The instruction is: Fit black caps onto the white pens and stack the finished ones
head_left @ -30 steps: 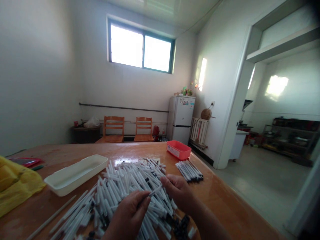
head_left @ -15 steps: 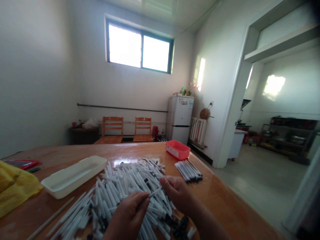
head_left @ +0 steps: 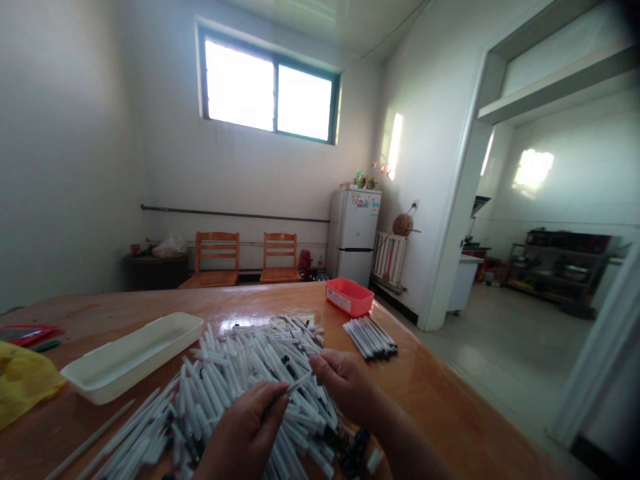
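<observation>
Head turns slightly right, grip on the pen [head_left: 300,383] unchanged

Everything in view sits a little further left than it did a moment ago, while the hands stay almost where they were over the table [head_left: 450,400]. The left hand [head_left: 243,427] is closed, its fingers curled around the near end of the white pen, which slants up toward 2 o'clock. The right hand [head_left: 347,387] is also curled, its fingertips [head_left: 315,363] touching the pen's far end. Both hands hover just above the pile [head_left: 250,380] of loose white pens, which lies heaped at 12 o'clock from them, the pens crossing at all angles.

At 4 o'clock, a heap of black caps [head_left: 355,453] lies against the pile's edge. A neat bundle [head_left: 370,337] of pens, their dark ends together, lies at 2 o'clock, just beside the pile. Further out at 1 o'clock sits a red box [head_left: 349,297], near the table's far edge. At 10 o'clock, a long white tray [head_left: 133,357] lies beside the pile, and a single loose pen [head_left: 90,440] rests near its front edge. A yellow bag [head_left: 20,380] lies at 9 o'clock by the table's left edge. Beyond the table stand two wooden chairs [head_left: 216,257] and a white fridge [head_left: 353,233].
</observation>
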`<state>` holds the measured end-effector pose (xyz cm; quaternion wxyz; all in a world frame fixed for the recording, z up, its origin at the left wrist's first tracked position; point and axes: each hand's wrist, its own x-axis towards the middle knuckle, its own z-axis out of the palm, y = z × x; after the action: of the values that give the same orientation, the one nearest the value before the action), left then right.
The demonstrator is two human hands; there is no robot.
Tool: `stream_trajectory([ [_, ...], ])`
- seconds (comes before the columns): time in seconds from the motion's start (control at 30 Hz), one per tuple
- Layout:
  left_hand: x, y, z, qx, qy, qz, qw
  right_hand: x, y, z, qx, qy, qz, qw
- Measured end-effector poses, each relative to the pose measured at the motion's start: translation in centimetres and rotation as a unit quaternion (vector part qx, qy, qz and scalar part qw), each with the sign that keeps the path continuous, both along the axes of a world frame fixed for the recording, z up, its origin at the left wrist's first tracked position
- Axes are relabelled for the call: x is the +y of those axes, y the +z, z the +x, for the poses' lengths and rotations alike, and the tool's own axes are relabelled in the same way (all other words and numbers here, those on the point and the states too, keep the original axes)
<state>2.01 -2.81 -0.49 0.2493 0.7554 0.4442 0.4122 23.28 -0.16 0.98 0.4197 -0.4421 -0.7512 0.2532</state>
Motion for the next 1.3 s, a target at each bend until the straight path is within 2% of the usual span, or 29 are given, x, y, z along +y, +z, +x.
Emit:
stream_trajectory([
  [0.17, 0.1, -0.2, -0.2, 0.01, -0.006, 0.001, 1.0, -0.4, 0.3, -0.3, 0.001, -0.002, 0.023, 1.0],
  [0.3, 0.4, -0.5, -0.5, 0.062, 0.011, 0.04, 0.997, -0.2, -0.3, -0.5, -0.01, -0.021, 0.024, 0.999],
  [0.43, 0.6, -0.8, -0.7, 0.1, 0.031, 0.063, 0.992, 0.3, -0.8, -0.4, 0.003, -0.01, 0.0, 1.0],
  [0.63, 0.5, -0.8, -0.8, 0.09, 0.023, 0.04, 0.995, 0.1, -0.1, -0.1, 0.039, -0.001, -0.023, 0.999],
  [0.73, 0.5, -0.7, -0.9, 0.086, 0.009, 0.036, 0.996, -0.2, 0.1, -0.2, 0.027, 0.02, -0.016, 0.999],
  [0.9, 0.4, -0.4, -0.9, 0.106, 0.022, 0.054, 0.993, -0.2, -0.2, -0.5, 0.001, 0.006, 0.006, 1.0],
  [1.03, 0.1, 0.0, -0.9, 0.145, 0.054, 0.095, 0.983, 0.3, -0.7, -0.7, 0.053, 0.018, -0.042, 0.998],
  [1.17, 0.1, 0.0, -0.9, 0.18, 0.058, 0.128, 0.974, 0.7, -1.3, -0.9, 0.11, 0.033, -0.112, 0.987],
  [1.3, 0.2, 0.1, -1.0, 0.174, 0.084, 0.162, 0.968, 1.0, -1.7, -1.1, 0.14, 0.015, -0.126, 0.982],
])
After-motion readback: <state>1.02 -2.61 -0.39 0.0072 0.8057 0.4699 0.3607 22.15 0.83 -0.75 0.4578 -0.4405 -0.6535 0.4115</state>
